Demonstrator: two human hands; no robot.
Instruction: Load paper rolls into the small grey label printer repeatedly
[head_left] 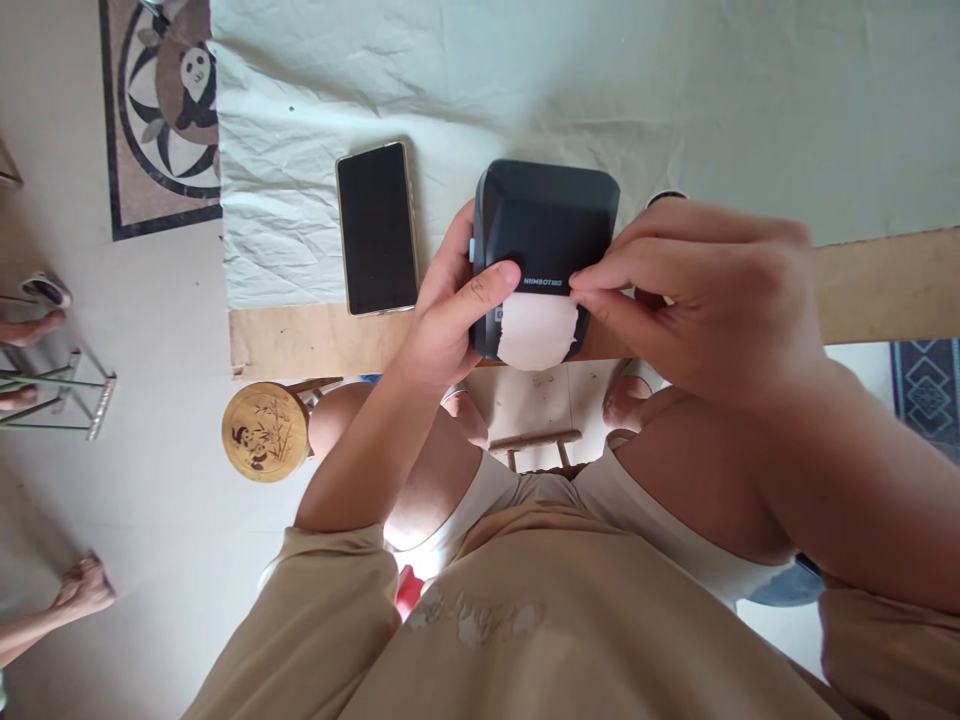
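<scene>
A black label printer [551, 220] with NIIMBOT lettering is held above the table's near edge. My left hand [457, 310] wraps its left side, thumb resting on the top near the lettering. From the printer's slot a white paper label [536, 335] hangs out toward me, its end ragged at the right. My right hand [697, 290] is closed in a pinch, thumb and forefinger at the label's upper right corner beside the slot. Its other fingers are curled and partly hidden.
Left of the printer a smartphone [377, 228] lies on the pale tablecloth [300, 60]. A dark-rimmed round object [666, 195] is mostly covered by my right hand. Below stand a round wooden stool [266, 432] and a metal-legged seat [64, 395]. Other people's feet [86, 585] show at left.
</scene>
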